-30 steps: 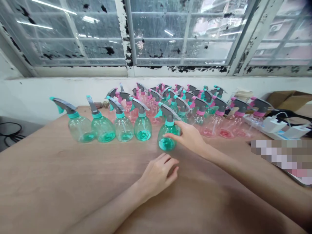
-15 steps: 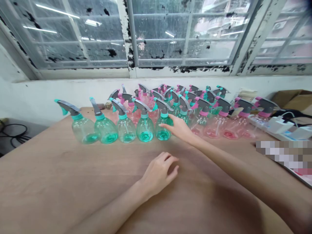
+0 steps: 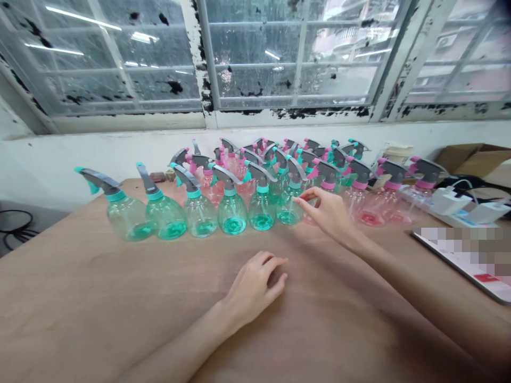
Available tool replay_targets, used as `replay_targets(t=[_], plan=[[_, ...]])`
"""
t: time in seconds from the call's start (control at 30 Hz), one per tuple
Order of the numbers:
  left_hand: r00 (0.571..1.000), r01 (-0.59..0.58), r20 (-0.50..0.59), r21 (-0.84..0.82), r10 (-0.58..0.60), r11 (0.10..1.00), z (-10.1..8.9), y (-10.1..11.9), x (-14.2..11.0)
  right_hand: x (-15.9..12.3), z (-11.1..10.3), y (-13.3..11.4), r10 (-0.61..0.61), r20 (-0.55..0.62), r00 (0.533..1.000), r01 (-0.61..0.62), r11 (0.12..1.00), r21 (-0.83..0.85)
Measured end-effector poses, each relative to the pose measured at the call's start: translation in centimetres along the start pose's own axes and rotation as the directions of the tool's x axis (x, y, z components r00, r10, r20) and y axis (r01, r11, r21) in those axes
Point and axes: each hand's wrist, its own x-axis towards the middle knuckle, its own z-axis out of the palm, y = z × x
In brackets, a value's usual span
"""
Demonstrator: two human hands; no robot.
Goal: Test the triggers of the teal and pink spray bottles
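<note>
A front row of spray bottles runs along the table, the left ones green with teal collars and grey triggers. My right hand (image 3: 325,210) is at the right side of a clear green spray bottle (image 3: 289,210), thumb and forefinger slightly apart at its edge. Whether the fingertips press on it is hard to tell. Just left of that bottle stands another green spray bottle (image 3: 262,210). My left hand (image 3: 255,284) rests low over the tabletop in front of the row, fingers loosely curved and thumb apart, holding nothing.
Pink spray bottles (image 3: 365,210) continue the row rightward, with more bottles crowded behind. A power strip with white plugs (image 3: 451,202), a cardboard box (image 3: 471,159) and a flat tablet-like panel (image 3: 447,255) lie at right. Behind the wooden table (image 3: 99,298) are a wall and windows.
My right hand has left one green bottle and shifted right to the neighbouring one. My left hand stays nearly in place. The view has turned slightly; the bottles stand as before.
</note>
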Motion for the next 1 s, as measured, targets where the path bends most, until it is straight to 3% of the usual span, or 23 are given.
replay_targets(t=[0.1, 0.37, 0.5, 0.67, 0.8, 1.0], plan=[[1.0, 0.004, -0.014, -0.01, -0.004, 1.0, 0.0, -0.1, 0.1, 0.4, -0.1, 0.6, 0.053, -0.029, 0.998, -0.055, 0.996, -0.072], [0.999, 0.045, -0.024, -0.007, -0.045, 0.999, -0.5, -0.3, 0.2, 1.8, 2.8, -0.4, 0.145, -0.011, 0.989, -0.142, 0.952, -0.27], [0.998, 0.049, -0.031, -0.001, -0.049, 0.999, -0.6, -0.4, 0.3, 1.7, 2.8, -0.6, 0.163, 0.024, 0.986, -0.146, 0.931, -0.334], [0.998, 0.054, -0.034, -0.006, -0.054, 0.999, -0.6, -0.5, 0.4, 0.2, 1.2, -1.2, 0.16, 0.073, 0.984, -0.118, 0.908, -0.402], [0.996, 0.084, -0.032, -0.029, -0.085, 0.996, -0.7, -0.4, 0.5, -2.5, -0.9, -1.9, 0.115, 0.144, 0.983, -0.043, 0.903, -0.428], [0.997, 0.082, 0.01, -0.084, -0.082, 0.993, -0.5, 0.5, 0.4, -8.4, -5.3, -1.9, -0.042, 0.241, 0.97, 0.098, 0.97, -0.225]])
